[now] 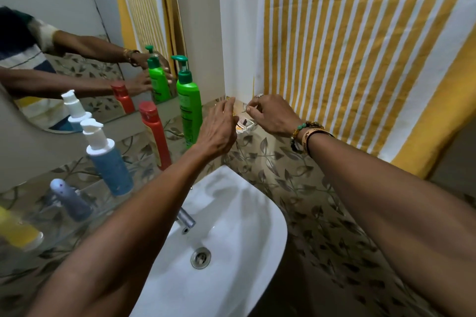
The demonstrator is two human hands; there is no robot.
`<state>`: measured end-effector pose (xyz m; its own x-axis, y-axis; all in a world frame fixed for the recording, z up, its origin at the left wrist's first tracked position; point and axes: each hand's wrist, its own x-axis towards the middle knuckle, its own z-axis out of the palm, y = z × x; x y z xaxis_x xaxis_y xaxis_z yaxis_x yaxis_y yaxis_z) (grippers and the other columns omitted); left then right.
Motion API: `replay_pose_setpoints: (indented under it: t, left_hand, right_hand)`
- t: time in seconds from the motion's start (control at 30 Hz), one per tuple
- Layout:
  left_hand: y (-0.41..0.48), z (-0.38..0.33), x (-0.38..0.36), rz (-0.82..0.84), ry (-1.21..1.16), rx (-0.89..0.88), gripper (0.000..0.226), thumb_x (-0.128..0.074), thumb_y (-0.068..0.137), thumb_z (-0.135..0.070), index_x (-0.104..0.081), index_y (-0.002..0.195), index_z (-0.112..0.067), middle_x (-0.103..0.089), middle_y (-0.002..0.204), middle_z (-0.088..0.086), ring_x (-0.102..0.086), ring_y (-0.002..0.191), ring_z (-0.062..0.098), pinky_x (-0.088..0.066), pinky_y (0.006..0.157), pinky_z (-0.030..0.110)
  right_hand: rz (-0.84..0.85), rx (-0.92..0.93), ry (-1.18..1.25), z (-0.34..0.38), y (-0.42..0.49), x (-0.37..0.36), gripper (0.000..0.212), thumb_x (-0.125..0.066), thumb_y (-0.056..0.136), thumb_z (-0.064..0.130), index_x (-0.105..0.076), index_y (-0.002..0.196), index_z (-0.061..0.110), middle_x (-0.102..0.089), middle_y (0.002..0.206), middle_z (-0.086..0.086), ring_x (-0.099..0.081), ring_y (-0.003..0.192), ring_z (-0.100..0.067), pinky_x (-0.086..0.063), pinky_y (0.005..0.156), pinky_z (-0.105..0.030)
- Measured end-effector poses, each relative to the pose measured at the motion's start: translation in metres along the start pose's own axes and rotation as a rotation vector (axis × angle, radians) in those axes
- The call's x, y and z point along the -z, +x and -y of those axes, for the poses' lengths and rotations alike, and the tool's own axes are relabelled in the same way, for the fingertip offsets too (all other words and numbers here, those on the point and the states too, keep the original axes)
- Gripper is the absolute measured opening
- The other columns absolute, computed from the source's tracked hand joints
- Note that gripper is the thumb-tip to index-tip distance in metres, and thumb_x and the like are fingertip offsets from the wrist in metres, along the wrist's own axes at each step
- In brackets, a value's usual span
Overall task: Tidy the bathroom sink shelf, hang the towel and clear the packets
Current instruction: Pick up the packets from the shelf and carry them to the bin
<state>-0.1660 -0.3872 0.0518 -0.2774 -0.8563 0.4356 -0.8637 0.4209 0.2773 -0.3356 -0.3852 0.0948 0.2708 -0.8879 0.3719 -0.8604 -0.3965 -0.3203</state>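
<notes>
A yellow and white striped towel (360,54) hangs on the right wall. Below its lower left corner a small clear wall holder (246,127) contains small packets (240,123). My left hand (219,128) reaches toward the holder with fingers straight and relaxed, close to the packets. My right hand (273,114) is over the holder with curled fingers, pinching something small; I cannot make out what it is. On the glass shelf (77,216) stand a green pump bottle (189,103), a red bottle (154,134), and a blue pump bottle (108,159).
A white sink (244,213) with a metal tap (186,219) lies below my arms. A purple tube (69,199) and a yellow bottle (18,231) lie at the shelf's near left. A mirror (64,33) above the shelf reflects my arms. Leaf-patterned tiles cover the wall.
</notes>
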Motion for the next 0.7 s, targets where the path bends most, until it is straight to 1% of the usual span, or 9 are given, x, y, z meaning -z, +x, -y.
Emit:
replay_pose_setpoints:
  t: [0.1,0.17,0.23,0.3,0.33,0.43,0.5,0.6,0.7]
  left_hand:
    - [0.006,0.002,-0.006,-0.005,-0.071,0.065,0.053,-0.04,0.104,-0.022,-0.025,0.153,-0.007,-0.04,0.148,0.018,-0.041,0.132,0.033,-0.036,0.11,0.046]
    - [0.009,0.002,-0.011,-0.018,-0.109,0.113,0.054,-0.042,0.103,-0.02,-0.025,0.153,-0.007,-0.042,0.144,0.018,-0.042,0.13,0.032,-0.035,0.111,0.043]
    - [0.012,0.001,-0.016,-0.037,-0.145,0.169,0.053,-0.043,0.104,-0.02,-0.027,0.152,-0.006,-0.044,0.142,0.018,-0.043,0.129,0.032,-0.033,0.11,0.04]
    - [0.016,0.001,-0.023,-0.052,-0.179,0.233,0.049,-0.043,0.104,-0.021,-0.03,0.149,-0.008,-0.044,0.141,0.017,-0.044,0.128,0.031,-0.034,0.108,0.04]
    - [0.019,0.002,-0.027,-0.055,-0.19,0.263,0.047,-0.043,0.104,-0.021,-0.032,0.148,-0.008,-0.044,0.141,0.017,-0.044,0.128,0.031,-0.035,0.107,0.04]
    - [0.026,0.003,-0.037,-0.051,-0.215,0.349,0.051,-0.043,0.103,-0.021,-0.028,0.15,-0.008,-0.039,0.148,0.017,-0.041,0.133,0.031,-0.033,0.111,0.042]
    - [0.03,0.003,-0.042,-0.043,-0.235,0.401,0.054,-0.044,0.103,-0.02,-0.025,0.153,-0.007,-0.035,0.153,0.016,-0.036,0.139,0.032,-0.029,0.115,0.043]
    - [0.037,0.003,-0.051,-0.053,-0.261,0.443,0.051,-0.045,0.102,-0.016,-0.029,0.149,-0.006,-0.034,0.152,0.016,-0.037,0.137,0.031,-0.03,0.113,0.041]
    - [0.041,0.003,-0.059,-0.055,-0.28,0.488,0.051,-0.045,0.103,-0.017,-0.029,0.15,-0.006,-0.034,0.152,0.016,-0.035,0.137,0.03,-0.03,0.113,0.041]
  right_hand:
    - [0.043,-0.064,0.112,-0.005,0.013,-0.002,0.035,-0.05,0.101,0.027,-0.067,0.122,0.004,-0.068,0.122,-0.011,-0.064,0.107,-0.025,-0.051,0.094,-0.037]
    - [0.091,-0.112,0.155,-0.011,0.022,-0.004,0.04,-0.05,0.101,0.028,-0.061,0.13,0.002,-0.061,0.134,-0.012,-0.061,0.115,-0.026,-0.048,0.096,-0.037]
    - [0.134,-0.163,0.205,-0.019,0.03,-0.008,0.044,-0.051,0.101,0.03,-0.056,0.134,0.001,-0.059,0.137,-0.013,-0.06,0.114,-0.025,-0.047,0.095,-0.036]
    - [0.171,-0.207,0.267,-0.024,0.038,-0.012,0.049,-0.052,0.101,0.033,-0.051,0.137,0.0,-0.057,0.137,-0.016,-0.056,0.107,-0.021,-0.046,0.092,-0.036]
    - [0.187,-0.223,0.293,-0.027,0.042,-0.014,0.052,-0.053,0.101,0.034,-0.048,0.139,-0.001,-0.055,0.138,-0.017,-0.054,0.107,-0.02,-0.046,0.094,-0.037]
    - [0.207,-0.247,0.309,-0.034,0.051,-0.019,0.059,-0.054,0.1,0.035,-0.041,0.144,-0.003,-0.046,0.148,-0.017,-0.05,0.13,-0.027,-0.044,0.107,-0.041]
    - [0.22,-0.26,0.331,-0.037,0.057,-0.022,0.061,-0.055,0.1,0.035,-0.039,0.145,-0.003,-0.045,0.15,-0.017,-0.047,0.134,-0.03,-0.043,0.109,-0.044]
    - [0.241,-0.273,0.337,-0.041,0.065,-0.029,0.061,-0.054,0.099,0.034,-0.038,0.146,0.0,-0.046,0.149,-0.017,-0.049,0.131,-0.03,-0.045,0.107,-0.045]
    - [0.251,-0.267,0.307,-0.044,0.071,-0.039,0.058,-0.052,0.099,0.032,-0.039,0.146,0.001,-0.049,0.146,-0.016,-0.052,0.126,-0.03,-0.046,0.103,-0.045]
